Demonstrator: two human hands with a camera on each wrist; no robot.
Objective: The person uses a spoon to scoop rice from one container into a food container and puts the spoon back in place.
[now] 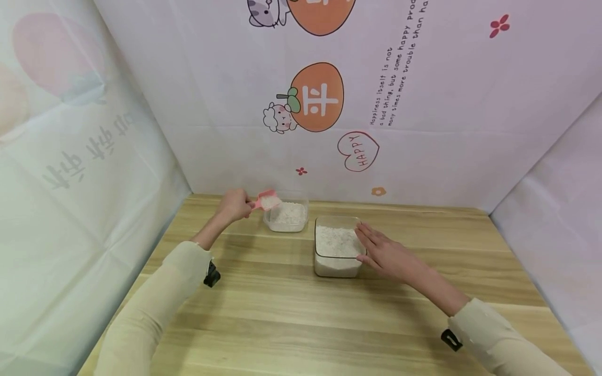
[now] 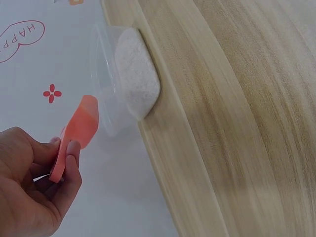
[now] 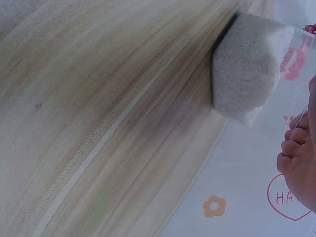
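Note:
My left hand (image 1: 235,204) grips the handle of a small pink scoop (image 1: 259,202), which carries white, rice-like grains. The scoop is raised at the left rim of a smaller clear container (image 1: 266,221) that also holds white grains. In the left wrist view, thumb and fingers pinch the scoop (image 2: 81,123) from both sides, and its contents are hidden. To the right stands a larger clear square container (image 1: 316,265), well filled with the same grains. My right hand (image 1: 388,257) holds its right side, fingers at the far corner and thumb at the near one.
Both containers stand on a wood-grain table (image 1: 282,318), near its back edge. A white printed sheet (image 1: 226,104) hangs behind it, with further white sheets at the left and right sides.

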